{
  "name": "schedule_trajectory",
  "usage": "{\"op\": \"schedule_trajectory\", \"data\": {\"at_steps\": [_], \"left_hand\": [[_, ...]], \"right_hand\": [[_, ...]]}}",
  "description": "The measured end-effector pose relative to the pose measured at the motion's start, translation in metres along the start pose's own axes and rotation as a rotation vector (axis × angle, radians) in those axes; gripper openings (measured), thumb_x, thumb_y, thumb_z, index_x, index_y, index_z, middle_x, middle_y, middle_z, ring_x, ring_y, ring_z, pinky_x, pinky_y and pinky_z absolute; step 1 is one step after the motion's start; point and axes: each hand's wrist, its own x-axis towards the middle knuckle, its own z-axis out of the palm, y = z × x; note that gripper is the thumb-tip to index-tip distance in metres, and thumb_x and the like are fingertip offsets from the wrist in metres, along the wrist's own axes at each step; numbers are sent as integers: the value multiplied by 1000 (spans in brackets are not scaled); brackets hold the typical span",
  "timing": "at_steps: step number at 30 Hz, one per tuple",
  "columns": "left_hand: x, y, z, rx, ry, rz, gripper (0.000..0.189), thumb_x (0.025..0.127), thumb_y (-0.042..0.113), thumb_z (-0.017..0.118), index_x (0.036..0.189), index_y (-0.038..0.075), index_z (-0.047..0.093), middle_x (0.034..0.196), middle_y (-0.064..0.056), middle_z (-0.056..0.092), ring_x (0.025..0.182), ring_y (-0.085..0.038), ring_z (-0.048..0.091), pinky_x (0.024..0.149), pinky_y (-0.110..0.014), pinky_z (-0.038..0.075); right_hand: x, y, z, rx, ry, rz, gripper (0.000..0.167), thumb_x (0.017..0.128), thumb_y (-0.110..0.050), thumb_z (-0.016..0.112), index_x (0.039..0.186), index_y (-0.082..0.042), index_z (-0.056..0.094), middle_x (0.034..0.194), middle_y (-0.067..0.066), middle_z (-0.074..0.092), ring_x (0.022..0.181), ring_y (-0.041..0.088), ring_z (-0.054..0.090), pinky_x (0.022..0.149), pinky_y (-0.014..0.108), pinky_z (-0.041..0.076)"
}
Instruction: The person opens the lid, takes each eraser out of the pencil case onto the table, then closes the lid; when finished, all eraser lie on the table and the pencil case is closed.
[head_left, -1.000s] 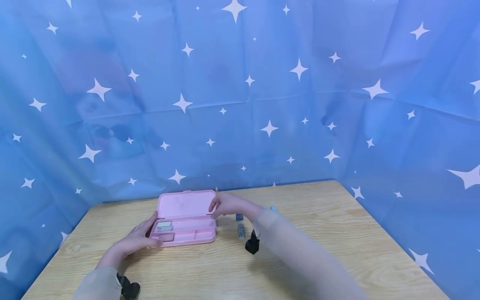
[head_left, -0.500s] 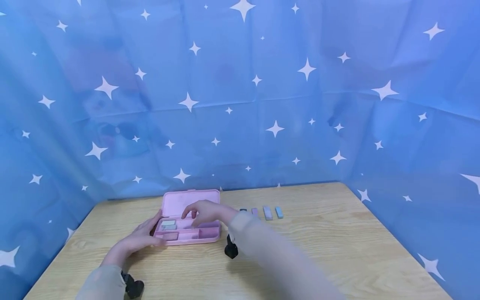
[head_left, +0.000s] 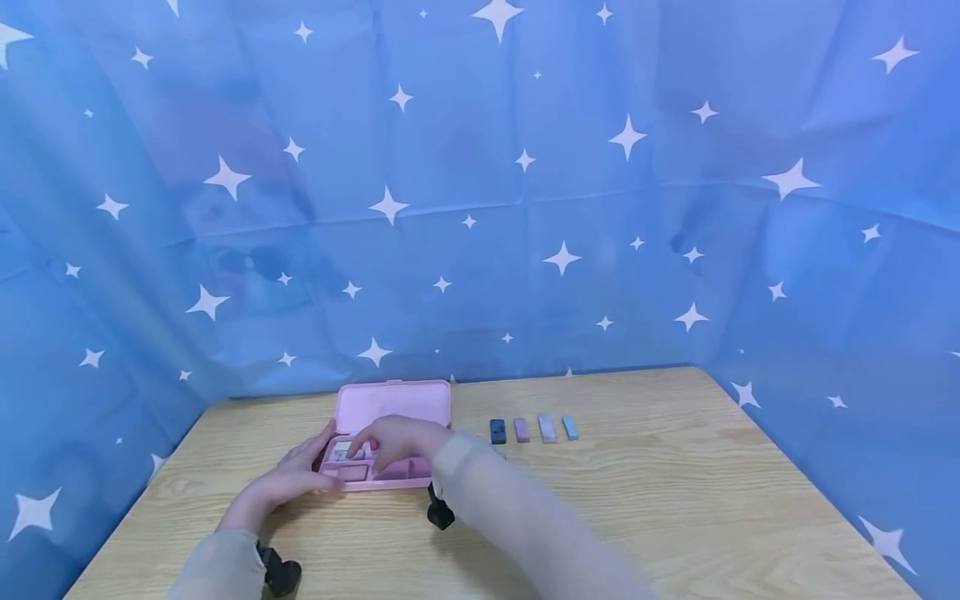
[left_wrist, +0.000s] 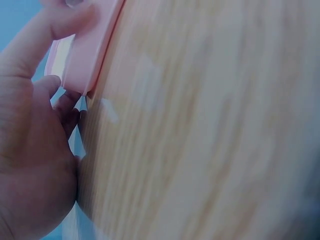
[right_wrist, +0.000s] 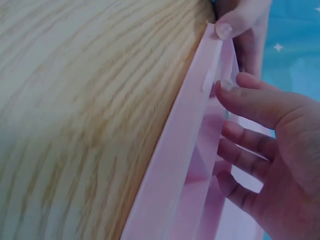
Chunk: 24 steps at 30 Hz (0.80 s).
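An open pink pencil case (head_left: 393, 400) lies on the table, lid tipped back toward the curtain. My left hand (head_left: 291, 477) grips its left end; in the left wrist view the thumb (left_wrist: 75, 20) presses the front wall and the fingers go round the end. Over the tray my right hand (head_left: 399, 437) reaches leftward, fingers bent loosely down into the rear compartment. Near its fingertips lies a pale eraser-like block (head_left: 342, 447); a pinkish block (head_left: 352, 473) sits in the front left compartment. The right wrist view shows nothing between the thumb (right_wrist: 250, 102) and fingers.
Right of the case stands a row of small blocks: dark blue (head_left: 498, 431), purple (head_left: 522, 430), lavender (head_left: 547, 428) and light blue (head_left: 570, 427). The right sleeve (head_left: 517, 508) partly hides another block. A starry blue curtain (head_left: 480, 250) hangs behind the table.
My right hand has moved left from the case's right edge to the blocks in its left part. The left hand keeps its hold. The head view has shifted slightly.
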Motion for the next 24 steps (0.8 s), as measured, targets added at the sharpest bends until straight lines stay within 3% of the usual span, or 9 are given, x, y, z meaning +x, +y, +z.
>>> {"op": "schedule_trajectory", "data": {"at_steps": [6, 9, 14, 17, 24], "left_hand": [[0, 1, -1, 4, -1, 6, 120, 69, 46, 77, 157, 25, -2, 160, -20, 1, 140, -49, -4, 98, -79, 3], [1, 0, -1, 7, 1, 6, 120, 69, 46, 77, 157, 25, -1, 160, -20, 2, 140, -49, -4, 97, -80, 3], [2, -1, -1, 16, 7, 18, 118, 70, 46, 77, 157, 22, 0, 160, -21, 4, 140, -48, -1, 99, -78, 4], [3, -2, 0, 20, 9, 23, 117, 71, 44, 77, 157, 21, 1, 160, -21, 4, 140, -49, 0, 101, -77, 5], [3, -2, -1, 16, 4, 2, 118, 70, 47, 77, 157, 24, 0, 160, -19, 3, 141, -48, -2, 100, -77, 3]], "right_hand": [[9, -5, 6, -58, -29, 2, 53, 82, -4, 75, 125, -32, 66, 124, -11, 60, 103, 4, 54, 83, 17, 45], [15, -6, 7, -120, -46, -26, 54, 83, -4, 75, 126, -34, 66, 122, -12, 60, 98, 3, 53, 82, 15, 43], [19, -8, 8, -209, -65, -50, 59, 81, -2, 75, 129, -35, 64, 92, -8, 59, 72, 6, 43, 62, 15, 38], [18, -11, 8, -209, -69, -19, 60, 82, -1, 74, 129, -38, 63, 85, -5, 55, 67, 8, 41, 56, 17, 37], [17, -16, 11, -213, -66, 58, 60, 86, -1, 70, 127, -44, 62, 122, -7, 56, 87, 7, 49, 60, 18, 40]]}}
